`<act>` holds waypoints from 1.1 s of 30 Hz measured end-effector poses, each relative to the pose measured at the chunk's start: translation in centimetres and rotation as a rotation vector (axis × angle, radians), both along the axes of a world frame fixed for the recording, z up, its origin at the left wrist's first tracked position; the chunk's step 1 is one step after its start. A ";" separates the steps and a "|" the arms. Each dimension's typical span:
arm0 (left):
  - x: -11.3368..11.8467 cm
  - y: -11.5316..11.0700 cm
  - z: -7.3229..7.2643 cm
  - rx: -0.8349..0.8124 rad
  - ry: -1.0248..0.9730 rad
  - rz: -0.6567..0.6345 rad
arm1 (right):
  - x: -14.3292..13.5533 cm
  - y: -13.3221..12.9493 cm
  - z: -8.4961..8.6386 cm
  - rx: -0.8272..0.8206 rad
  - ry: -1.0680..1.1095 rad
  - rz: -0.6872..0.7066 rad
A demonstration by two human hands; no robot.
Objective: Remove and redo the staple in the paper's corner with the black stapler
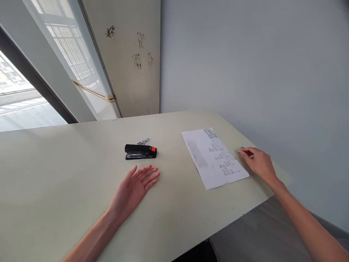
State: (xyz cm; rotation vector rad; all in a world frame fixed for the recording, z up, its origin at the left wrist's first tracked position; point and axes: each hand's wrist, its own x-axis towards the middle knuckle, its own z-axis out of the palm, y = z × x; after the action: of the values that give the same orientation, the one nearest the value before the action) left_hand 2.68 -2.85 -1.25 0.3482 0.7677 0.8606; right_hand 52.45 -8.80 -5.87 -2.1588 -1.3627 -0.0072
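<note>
My left hand (136, 185) rests palm up with its fingers stretched out, holding nothing. Just beyond its fingertips lies a black stapler (140, 152) with an orange-red patch at its right end. Small strips of grey staples (143, 142) lie behind the stapler. To the right is a printed sheet of white paper (201, 156), its lower edge uneven. Beyond the paper's right edge, my right hand (259, 162) pinches thumb and forefinger at a small greenish thing (241, 148). Most of that thing is hidden by the fingers, so its kind is unclear.
The pale table (169, 218) meets a grey wall (245, 65) on the right. At the back stands a white cabinet or fridge (131, 87) with a gold handle (94, 92). A window (16, 80) is on the left. Something black (197, 253) shows below the near edge.
</note>
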 end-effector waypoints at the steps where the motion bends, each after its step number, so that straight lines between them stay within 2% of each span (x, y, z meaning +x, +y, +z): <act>1: 0.1 0.0 0.1 -0.012 0.012 0.013 | 1.1 -0.3 -0.3 -0.017 0.015 -0.030; 3: 0.2 0.1 0.3 -0.035 0.029 0.035 | 2.5 -0.6 -0.7 -0.022 0.044 -0.068; 6: 0.3 0.2 0.4 -0.058 0.041 0.057 | 3.1 -0.8 -0.6 0.018 0.082 -0.099; 10: 0.3 0.4 0.6 -0.079 0.042 0.059 | 1.3 -1.3 0.9 0.132 0.147 -0.140; 13: 0.3 0.4 0.7 -0.080 0.036 0.055 | -3.3 -1.8 2.5 0.218 0.296 -0.030; 16: 0.3 0.5 0.5 -0.068 0.014 0.053 | -10.0 -1.5 3.8 0.124 0.411 0.250; 19: 0.2 0.4 0.2 -0.036 -0.001 0.039 | -16.5 -0.1 4.3 0.080 0.410 0.497; 22: -0.1 0.3 -0.2 0.006 0.003 0.023 | -21.3 2.0 4.1 0.040 0.464 0.689; 26: -0.5 0.6 -0.4 0.078 -0.047 0.049 | -25.0 4.4 3.4 -0.002 0.433 0.859; 33: -0.8 1.8 -0.5 0.108 -0.092 0.117 | -26.8 4.5 1.6 -0.048 0.393 0.890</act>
State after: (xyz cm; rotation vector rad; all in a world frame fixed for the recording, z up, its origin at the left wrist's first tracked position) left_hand 1.87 -1.07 -1.76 0.3597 0.6629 1.0239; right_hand 25.67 -4.34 -4.31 -1.3150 -1.9380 0.7463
